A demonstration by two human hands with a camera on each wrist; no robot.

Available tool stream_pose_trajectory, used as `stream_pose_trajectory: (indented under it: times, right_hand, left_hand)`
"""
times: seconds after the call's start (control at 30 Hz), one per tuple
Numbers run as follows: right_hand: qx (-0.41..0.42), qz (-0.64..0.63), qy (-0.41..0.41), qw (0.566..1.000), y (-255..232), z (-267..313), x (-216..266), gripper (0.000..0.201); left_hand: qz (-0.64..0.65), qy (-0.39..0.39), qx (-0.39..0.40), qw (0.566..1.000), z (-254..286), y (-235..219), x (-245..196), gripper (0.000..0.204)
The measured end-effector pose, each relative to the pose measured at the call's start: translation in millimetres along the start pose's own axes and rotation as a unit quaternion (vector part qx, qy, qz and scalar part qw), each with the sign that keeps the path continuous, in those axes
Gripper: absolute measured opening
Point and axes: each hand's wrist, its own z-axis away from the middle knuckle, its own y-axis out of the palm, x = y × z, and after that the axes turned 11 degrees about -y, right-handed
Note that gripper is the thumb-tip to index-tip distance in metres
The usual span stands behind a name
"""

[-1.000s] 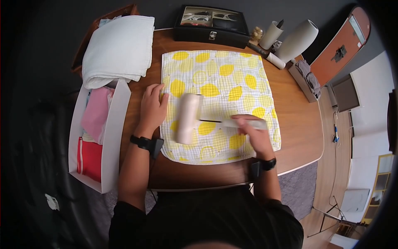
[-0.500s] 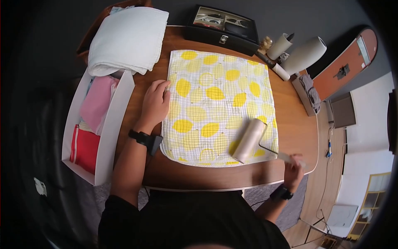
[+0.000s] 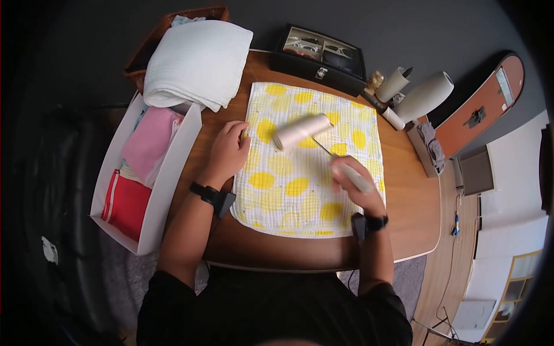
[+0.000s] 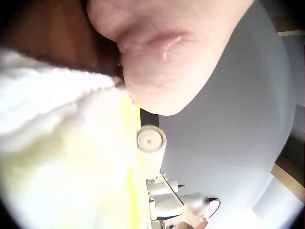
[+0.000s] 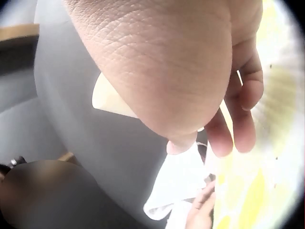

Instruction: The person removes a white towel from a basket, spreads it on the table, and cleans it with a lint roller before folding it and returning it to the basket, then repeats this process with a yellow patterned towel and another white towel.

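Note:
A white cloth with yellow lemons (image 3: pixel 283 199) lies spread flat on the brown table. My right hand (image 3: pixel 359 183) grips the pale handle of a lint roller (image 3: pixel 301 131), whose white cylinder is over the cloth's upper middle, slanting up to the right. In the right wrist view the palm (image 5: pixel 167 62) covers much of the handle. My left hand (image 3: pixel 229 152) rests at the cloth's left edge, fingers relaxed and holding nothing. The left wrist view shows the roller's round end (image 4: pixel 150 140) beyond that hand (image 4: pixel 162 62).
To the left, a white box (image 3: pixel 183 151) holds pink and red cloths, with a folded white towel (image 3: pixel 199 60) behind it. At the back stands a black glasses case (image 3: pixel 318 57). A white vase (image 3: pixel 426 97) and a small grey box (image 3: pixel 424 151) are at the right.
The roller swept right and toward the cloth's near edge, then back left and away, its cylinder now turned more crosswise. My right hand moved with it; the left stayed at the cloth's left edge.

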Motion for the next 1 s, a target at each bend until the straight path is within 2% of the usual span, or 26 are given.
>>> stream_pose_trajectory:
  times: [0.03, 0.1, 0.17, 0.3, 0.37, 0.47, 0.57, 0.67, 0.77, 0.8, 0.9, 1.0]
  right_hand:
    - [0.031, 0.046, -0.023, 0.998, 8.7, -19.0, -4.0, 0.023]
    - [0.026, 0.118, -0.125, 0.985, 32.2, -50.0, -12.6, 0.028]
    - [0.030, 0.174, -0.174, 0.969, 41.7, -67.4, -12.3, 0.032]
    - [0.054, 0.268, -0.152, 0.950, 45.1, -68.0, 15.2, 0.040]
    - [0.085, 0.328, -0.139, 0.931, 41.8, -50.1, 40.0, 0.043]
    - [0.121, 0.343, -0.122, 0.924, 38.2, -17.2, 80.0, 0.051]
    - [0.170, 0.347, -0.097, 0.917, 29.7, 14.2, 114.8, 0.049]
    - [0.166, 0.325, -0.058, 0.929, 28.5, 26.8, 129.0, 0.036]
    - [0.106, 0.330, -0.108, 0.932, 33.7, 11.0, 112.5, 0.021]
    - [0.083, 0.339, -0.091, 0.933, 40.4, -0.7, 112.4, 0.013]
    - [0.032, 0.337, -0.129, 0.932, 51.6, -41.5, 77.6, 0.022]
    - [0.013, 0.364, -0.162, 0.917, 61.7, -89.7, 22.5, 0.032]
  left_hand:
    - [-0.011, 0.025, -0.015, 1.000, -1.1, 2.8, 5.7, 0.035]
    - [-0.005, 0.032, -0.018, 0.999, -1.2, 4.3, 8.2, 0.035]
    - [-0.007, 0.040, -0.021, 0.999, -1.9, 4.5, 10.7, 0.033]
    - [-0.001, 0.055, -0.031, 0.998, -2.7, 5.7, 15.2, 0.031]
    - [0.009, 0.061, -0.040, 0.997, -2.6, 5.7, 15.7, 0.030]
    - [0.017, 0.045, -0.037, 0.998, -4.6, 6.6, 15.8, 0.029]
    - [0.029, 0.014, -0.027, 0.999, -2.8, 2.8, 7.3, 0.028]
    - [0.025, 0.017, -0.034, 0.999, -4.2, 5.7, 11.1, 0.028]
    - [0.027, 0.005, -0.020, 0.999, -3.4, 2.8, 7.2, 0.029]
    - [0.021, 0.013, -0.024, 0.999, -3.8, 3.1, 8.2, 0.030]
    - [0.012, 0.023, -0.038, 0.999, -4.5, 5.6, 14.1, 0.033]
    - [0.020, 0.012, -0.048, 0.999, -4.6, 7.3, 13.9, 0.035]
